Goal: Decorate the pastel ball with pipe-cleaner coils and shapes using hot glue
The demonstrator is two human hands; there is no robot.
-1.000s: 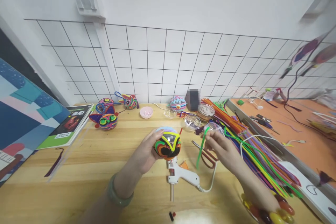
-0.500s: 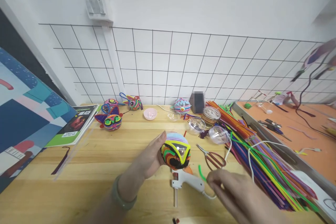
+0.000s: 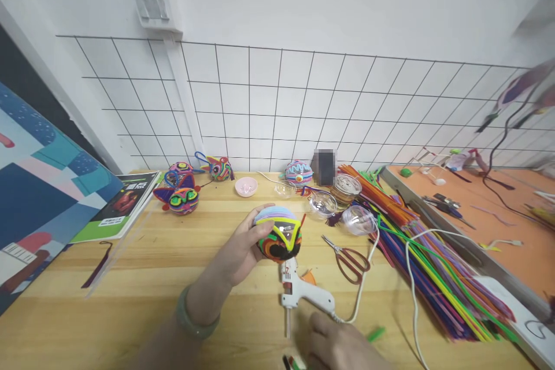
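Note:
My left hand (image 3: 240, 248) is closed around a ball wrapped in coloured pipe cleaners (image 3: 278, 234), holding it just above the wooden table (image 3: 151, 283). A white glue gun (image 3: 303, 295) lies on the table right below the ball. My right hand (image 3: 336, 344) is low at the bottom edge, near the glue gun's cord, and is blurred; a short green pipe-cleaner piece (image 3: 375, 334) lies beside it. I cannot see whether its fingers hold anything.
Scissors (image 3: 349, 257) lie right of the glue gun. A big heap of pipe cleaners (image 3: 433, 260) covers the table's right side. Clear half-shells (image 3: 358, 219), a pink dish (image 3: 246, 186) and finished balls (image 3: 180, 199) stand along the back. A book (image 3: 117, 205) lies at left.
My right hand has dropped from beside the ball, where it held a green pipe cleaner, to the table's near edge. The ball stays in my left hand.

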